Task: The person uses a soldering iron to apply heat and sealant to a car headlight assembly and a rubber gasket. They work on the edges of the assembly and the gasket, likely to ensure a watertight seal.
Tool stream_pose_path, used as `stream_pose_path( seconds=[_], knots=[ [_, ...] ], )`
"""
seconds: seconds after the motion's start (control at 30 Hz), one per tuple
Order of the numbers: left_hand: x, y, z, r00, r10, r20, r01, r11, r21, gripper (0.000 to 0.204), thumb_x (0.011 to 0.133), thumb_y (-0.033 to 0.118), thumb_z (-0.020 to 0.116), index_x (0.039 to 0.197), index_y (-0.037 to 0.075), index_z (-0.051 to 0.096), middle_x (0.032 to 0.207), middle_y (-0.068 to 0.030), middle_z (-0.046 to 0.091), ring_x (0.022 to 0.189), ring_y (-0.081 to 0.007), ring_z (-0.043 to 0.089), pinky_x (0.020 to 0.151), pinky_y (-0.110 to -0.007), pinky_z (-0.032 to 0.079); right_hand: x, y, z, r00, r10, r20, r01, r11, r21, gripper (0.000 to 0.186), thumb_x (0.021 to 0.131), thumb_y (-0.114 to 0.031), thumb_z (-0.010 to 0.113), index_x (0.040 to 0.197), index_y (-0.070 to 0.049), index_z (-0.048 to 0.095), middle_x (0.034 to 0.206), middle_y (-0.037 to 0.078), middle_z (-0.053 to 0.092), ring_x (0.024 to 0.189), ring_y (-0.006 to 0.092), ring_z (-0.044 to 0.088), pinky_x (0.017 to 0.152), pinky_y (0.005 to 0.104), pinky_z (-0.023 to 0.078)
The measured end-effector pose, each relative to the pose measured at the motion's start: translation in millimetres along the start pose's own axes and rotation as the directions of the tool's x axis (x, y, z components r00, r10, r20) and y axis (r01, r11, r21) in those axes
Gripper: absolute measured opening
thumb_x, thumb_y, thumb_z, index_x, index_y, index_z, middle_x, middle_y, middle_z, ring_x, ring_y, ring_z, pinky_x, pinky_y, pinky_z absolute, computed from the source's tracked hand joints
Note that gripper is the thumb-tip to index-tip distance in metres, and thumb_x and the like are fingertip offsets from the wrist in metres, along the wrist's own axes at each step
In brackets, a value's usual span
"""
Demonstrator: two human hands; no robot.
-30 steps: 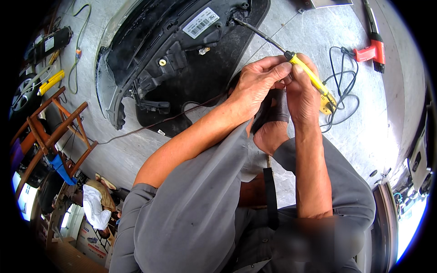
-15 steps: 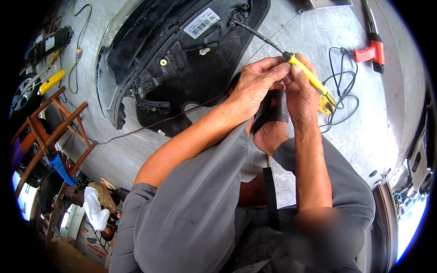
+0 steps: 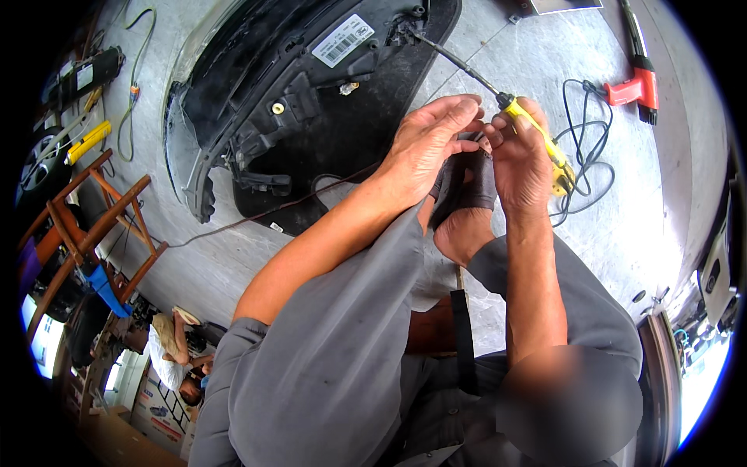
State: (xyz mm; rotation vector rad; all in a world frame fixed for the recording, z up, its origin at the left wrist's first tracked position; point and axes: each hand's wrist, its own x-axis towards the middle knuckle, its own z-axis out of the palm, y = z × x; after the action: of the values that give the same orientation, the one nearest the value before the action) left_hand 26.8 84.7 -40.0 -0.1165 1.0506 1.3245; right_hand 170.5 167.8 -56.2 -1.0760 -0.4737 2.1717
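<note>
Headlamp assembly [image 3: 292, 93], housing side up, lying over a black mat [image 3: 350, 140] on the grey tiled floor [image 3: 366, 268]; a white barcode label [image 3: 342, 40] marks its upper edge. The right hand [image 3: 520, 152] is closed around the yellow grip of a soldering iron [image 3: 512, 107], whose long metal shaft slants up and leftward to the housing's upper right corner; whether the tip touches the plastic cannot be told. The left hand [image 3: 436, 140], fingers bent and narrowly spaced, lies just beside the grip; whether it pinches something small is not shown.

Likely hazards: the shaft is long relative to the grip, so a small wrist slip would swing the tip widely and could score the neighbouring plastic, or melt it if hot (heat is not visible). The left fingers lie close to the shaft's collar; a forward slide of theirs could bring them onto metal. A sandalled foot [image 3: 465, 233] lies below both hands, where a dropped iron might land. The looped black cable [image 3: 601, 144], between grip and red heat gun [image 3: 640, 87], could snag and jerk whichever tool it feeds.
</note>
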Motion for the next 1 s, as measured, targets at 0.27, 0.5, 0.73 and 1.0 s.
stream_pose_path(
  seconds=[0.27, 0.5, 0.73, 1.0],
  knots=[
    [1.7, -10.4, -4.0, 0.996, -0.068, 0.065, 0.062, 0.995, 0.079, 0.047, 0.102, 0.031, 0.065, 0.137, 0.001, 0.058, 0.122, -0.0069, 0.068, 0.113, -0.0156, 0.063, 0.099, -0.037, 0.049, -6.4, 14.2, -2.5, 0.998, 0.008, -0.063, -0.006, 0.999, 0.039, 0.036, 0.094, -0.017, 0.065, 0.126, -0.002, 0.06, 0.103, 0.011, 0.067, 0.094, 0.0214, 0.065, 0.093, 0.0378, 0.053],
    [4.4, -8.5, -7.4, 0.999, -0.041, 0.012, 0.04, 0.997, 0.072, 0.041, 0.103, 0.028, 0.063, 0.135, 0.002, 0.06, 0.122, -0.0051, 0.068, 0.114, -0.0149, 0.062, 0.1, -0.036, 0.049, 7.7, 27.3, -6.1, 0.998, 0.041, -0.036, -0.036, 0.992, 0.118, 0.04, 0.097, -0.024, 0.067, 0.129, -0.001, 0.059, 0.109, 0.012, 0.065, 0.099, 0.0198, 0.062, 0.094, 0.0391, 0.053],
    [7.0, -1.5, -4.1, 1.0, -0.017, -0.024, 0.019, 0.998, 0.067, 0.04, 0.104, 0.028, 0.063, 0.135, 0.003, 0.061, 0.126, -0.0047, 0.068, 0.115, -0.0138, 0.061, 0.101, -0.036, 0.048, 29.8, 20.9, -10.4, 0.993, 0.092, 0.071, -0.099, 0.99, 0.101, 0.04, 0.096, -0.025, 0.067, 0.127, -0.001, 0.06, 0.105, 0.011, 0.065, 0.098, 0.0201, 0.062, 0.091, 0.04, 0.054],
    [11.1, 0.6, -2.3, 1.0, 0.007, 0.02, -0.009, 0.998, 0.067, 0.041, 0.104, 0.028, 0.063, 0.136, 0.003, 0.06, 0.126, -0.0035, 0.068, 0.115, -0.0123, 0.061, 0.099, -0.036, 0.047, 48.4, 9.8, -17.6, 0.981, 0.133, 0.144, -0.142, 0.989, 0.052, 0.037, 0.094, -0.025, 0.068, 0.123, -0.002, 0.064, 0.103, 0.011, 0.066, 0.096, 0.0204, 0.064, 0.089, 0.0399, 0.055]
  ],
)
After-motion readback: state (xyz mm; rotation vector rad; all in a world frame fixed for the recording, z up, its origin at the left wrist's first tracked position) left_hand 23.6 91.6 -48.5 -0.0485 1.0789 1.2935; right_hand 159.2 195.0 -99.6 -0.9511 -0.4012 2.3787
